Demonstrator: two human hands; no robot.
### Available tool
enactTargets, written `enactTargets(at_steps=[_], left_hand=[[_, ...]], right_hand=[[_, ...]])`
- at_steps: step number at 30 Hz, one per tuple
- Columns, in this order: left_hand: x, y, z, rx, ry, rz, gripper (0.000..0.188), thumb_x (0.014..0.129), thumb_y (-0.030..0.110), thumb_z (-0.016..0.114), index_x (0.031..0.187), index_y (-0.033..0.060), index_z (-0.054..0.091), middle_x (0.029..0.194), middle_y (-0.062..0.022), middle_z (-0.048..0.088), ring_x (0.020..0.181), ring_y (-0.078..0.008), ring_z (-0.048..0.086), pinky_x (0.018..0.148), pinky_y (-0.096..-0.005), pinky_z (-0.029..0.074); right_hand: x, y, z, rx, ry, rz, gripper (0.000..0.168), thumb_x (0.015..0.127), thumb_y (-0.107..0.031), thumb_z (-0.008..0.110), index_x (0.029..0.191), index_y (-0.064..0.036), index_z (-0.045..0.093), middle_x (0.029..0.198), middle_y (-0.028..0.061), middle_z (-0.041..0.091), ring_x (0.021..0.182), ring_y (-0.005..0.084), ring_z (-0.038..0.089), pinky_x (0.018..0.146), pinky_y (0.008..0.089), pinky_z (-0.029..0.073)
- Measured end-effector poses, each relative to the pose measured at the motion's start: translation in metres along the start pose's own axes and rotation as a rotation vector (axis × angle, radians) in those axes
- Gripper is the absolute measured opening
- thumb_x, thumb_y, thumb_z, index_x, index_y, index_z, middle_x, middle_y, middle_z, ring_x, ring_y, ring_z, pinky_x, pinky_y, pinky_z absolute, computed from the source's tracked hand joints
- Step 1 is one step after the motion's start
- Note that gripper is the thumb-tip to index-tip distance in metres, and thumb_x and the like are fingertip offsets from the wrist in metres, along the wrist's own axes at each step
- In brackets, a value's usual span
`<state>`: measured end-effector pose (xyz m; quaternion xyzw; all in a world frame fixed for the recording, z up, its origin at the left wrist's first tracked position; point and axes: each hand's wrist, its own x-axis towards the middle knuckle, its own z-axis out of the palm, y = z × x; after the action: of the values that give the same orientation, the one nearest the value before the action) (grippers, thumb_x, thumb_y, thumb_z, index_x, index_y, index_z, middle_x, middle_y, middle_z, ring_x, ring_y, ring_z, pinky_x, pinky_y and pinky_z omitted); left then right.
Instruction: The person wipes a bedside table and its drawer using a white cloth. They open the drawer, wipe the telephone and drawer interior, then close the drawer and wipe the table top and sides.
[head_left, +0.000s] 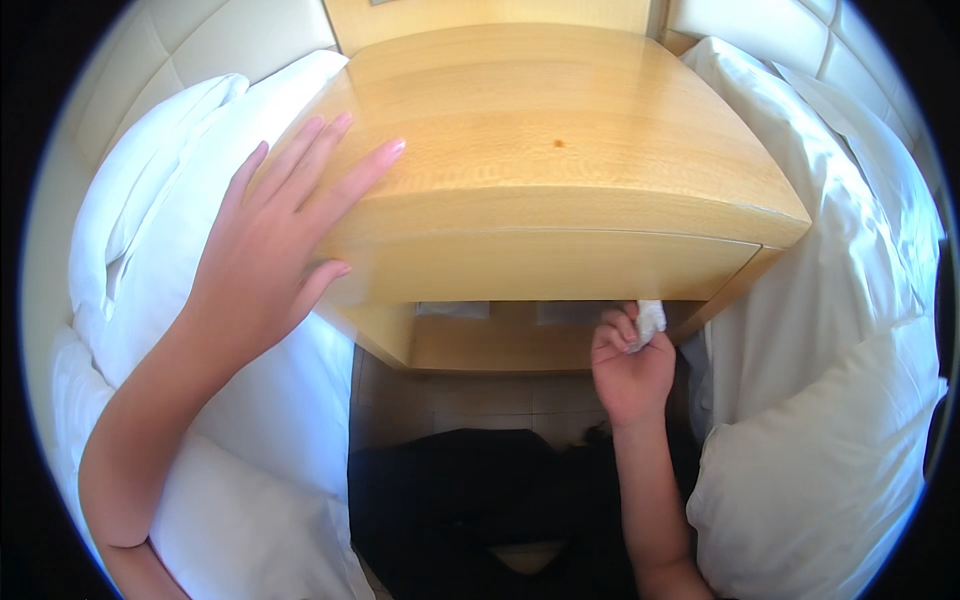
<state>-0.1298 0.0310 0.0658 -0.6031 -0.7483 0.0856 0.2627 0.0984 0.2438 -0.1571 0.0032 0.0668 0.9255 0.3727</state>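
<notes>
A light wooden nightstand (480, 112) stands in front of me, with a closed drawer front and an unlit shelf space below it. My left hand (277, 217) is spread with its palm down at the left edge of the top; whether it touches the wood I cannot tell. At the right end of the space under the drawer front, my right hand (634, 360) has its palm turned up and its fingers curled around a crumpled white cloth or tissue (649, 324). The tip of the white piece reaches the drawer's lower edge.
Beds with white bedding flank the nightstand, at left (255, 420) and right (810, 465). Cream padded headboards (232, 37) rise behind. White flat items (452, 309) lie on the lower shelf (495, 352). Below it is a tiled floor (480, 397). A small brown spot marks the top.
</notes>
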Motion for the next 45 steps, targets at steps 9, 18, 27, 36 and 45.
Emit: enactTargets(at_steps=[9, 18, 27, 36, 45], left_hand=[[0.003, -0.008, 0.016, -0.132, 0.082, -0.007, 0.099, 0.081, 0.007, 0.086, 0.167, 0.0301, 0.042, 0.17, -0.0173, 0.043, 0.159, -0.0351, 0.038, 0.128, -0.0558, 0.029], [0.001, -0.011, 0.03, -0.172, 0.177, -0.01, 0.101, 0.083, 0.002, 0.083, 0.167, 0.0376, 0.04, 0.168, -0.0223, 0.044, 0.156, -0.0397, 0.042, 0.128, -0.0566, 0.03], [0.0, -0.012, 0.036, -0.176, 0.211, -0.018, 0.102, 0.082, -0.001, 0.082, 0.167, 0.0377, 0.04, 0.168, -0.0238, 0.043, 0.154, -0.0421, 0.044, 0.127, -0.0547, 0.034], [0.001, -0.01, 0.034, -0.176, 0.178, -0.051, 0.101, 0.083, 0.001, 0.083, 0.167, 0.0378, 0.04, 0.169, -0.0237, 0.041, 0.153, -0.0428, 0.044, 0.128, -0.0535, 0.034], [-0.002, -0.011, 0.034, -0.221, 0.153, -0.051, 0.092, 0.092, 0.002, 0.077, 0.168, 0.039, 0.039, 0.167, -0.0259, 0.043, 0.154, -0.0411, 0.045, 0.128, -0.0521, 0.035]], right_hand=[[0.016, 0.131, -0.012, -0.413, -0.055, 0.232, 0.022, 0.105, 0.001, 0.053, 0.12, -0.011, 0.062, 0.105, 0.0061, 0.067, 0.08, 0.0136, 0.057, 0.063, 0.0262, 0.044], [0.025, 0.235, -0.007, -0.593, 0.05, 0.382, 0.013, 0.11, -0.006, 0.055, 0.122, -0.007, 0.059, 0.107, 0.005, 0.068, 0.084, 0.0129, 0.062, 0.068, 0.0267, 0.049], [0.034, 0.25, -0.012, -0.753, -0.016, 0.416, 0.01, 0.113, -0.012, 0.055, 0.119, -0.007, 0.061, 0.108, 0.0052, 0.069, 0.084, 0.0119, 0.061, 0.071, 0.0252, 0.049], [0.046, 0.238, -0.016, -1.01, -0.096, 0.4, 0.01, 0.11, -0.017, 0.063, 0.112, -0.009, 0.07, 0.096, -0.0002, 0.069, 0.08, 0.0082, 0.059, 0.069, 0.0237, 0.047], [0.038, 0.221, -0.012, -0.939, -0.046, 0.519, 0.009, 0.108, -0.014, 0.063, 0.115, -0.009, 0.066, 0.094, 0.0007, 0.067, 0.074, 0.01, 0.057, 0.066, 0.0244, 0.045]])
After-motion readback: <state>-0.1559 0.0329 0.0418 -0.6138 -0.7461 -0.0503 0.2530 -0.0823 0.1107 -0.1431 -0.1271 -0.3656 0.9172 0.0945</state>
